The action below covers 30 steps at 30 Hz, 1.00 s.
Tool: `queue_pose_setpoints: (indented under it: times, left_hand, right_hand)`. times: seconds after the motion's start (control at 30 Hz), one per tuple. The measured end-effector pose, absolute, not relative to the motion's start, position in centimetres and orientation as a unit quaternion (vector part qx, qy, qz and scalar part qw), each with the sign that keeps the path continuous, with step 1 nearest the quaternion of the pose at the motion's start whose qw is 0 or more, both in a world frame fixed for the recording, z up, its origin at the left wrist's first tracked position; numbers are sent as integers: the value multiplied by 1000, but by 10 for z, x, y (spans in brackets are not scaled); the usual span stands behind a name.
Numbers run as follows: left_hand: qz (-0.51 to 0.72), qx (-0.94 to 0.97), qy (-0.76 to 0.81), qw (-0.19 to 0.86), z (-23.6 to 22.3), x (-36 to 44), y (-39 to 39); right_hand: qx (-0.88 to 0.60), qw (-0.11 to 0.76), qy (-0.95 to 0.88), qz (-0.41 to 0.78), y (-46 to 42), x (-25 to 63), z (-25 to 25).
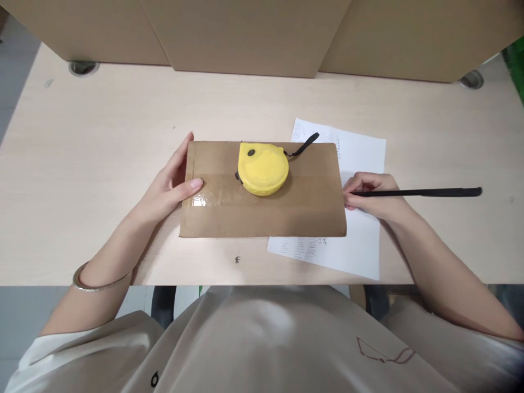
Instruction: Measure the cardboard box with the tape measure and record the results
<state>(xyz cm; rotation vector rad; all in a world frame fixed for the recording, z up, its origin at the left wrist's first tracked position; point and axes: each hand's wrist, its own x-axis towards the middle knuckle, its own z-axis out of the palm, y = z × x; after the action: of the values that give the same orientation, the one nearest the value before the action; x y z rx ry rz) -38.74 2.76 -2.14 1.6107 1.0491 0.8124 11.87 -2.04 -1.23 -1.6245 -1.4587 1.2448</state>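
Note:
A brown cardboard box (213,215), with clear tape across its top, is in front of me. My left hand (174,185) grips its left end, thumb on top and the other fingers along the side. On the box rests a yellow tape measure (264,170) with a black button and a black wrist strap (307,144). My right hand (370,191) is closed around a slim black pen (429,192) at the box's right end. The pen points toward the box, but its tip is hidden by my fingers. Part of a white sheet of paper (360,245) shows from under the box.
The pale wooden table (102,125) has its front edge close to my body. Large cardboard panels (249,38) stand along the back. Two round cable holes (84,68) are near the far corners. A small dark mark (237,260) is near the front edge.

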Motion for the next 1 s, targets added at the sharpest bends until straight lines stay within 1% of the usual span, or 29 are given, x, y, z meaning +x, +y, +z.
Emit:
queue_pose_setpoints:
  times: [0.3, 0.73, 1.0]
  left_hand:
    - [332, 659, 446, 507, -16, -384, 26]
    - [334, 661, 437, 510, -15, -383, 26]
    - [339, 665, 429, 509, -18, -384, 27]
  right_hand:
    - [-617, 307, -549, 474, -20, 116, -10]
    - [-624, 315, -550, 457, -20, 116, -9]
    - [-620, 307, -552, 466, -20, 117, -8]
